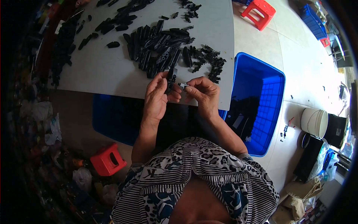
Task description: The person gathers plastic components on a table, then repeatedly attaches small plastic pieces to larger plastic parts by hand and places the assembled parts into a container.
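Near the front edge of the white table [112,76], my left hand [157,98] grips a long black plastic part [172,76], held with its far end pointing at the pile. Just to its right, my right hand [204,93] pinches a small black piece with a pale, shiny face [182,85] between thumb and fingers. The two pieces are close together; whether they touch I cannot tell. Right beyond my hands lies a heap of long black plastic parts [153,44]. A cluster of small black clip-like pieces [209,59] lies right of that heap.
More black parts [123,18] are scattered toward the far side. A large blue crate [276,108] stands at the table's right, another blue bin [108,123] partly under the table. Red stools [108,159] and a white bucket [314,122] stand on the floor.
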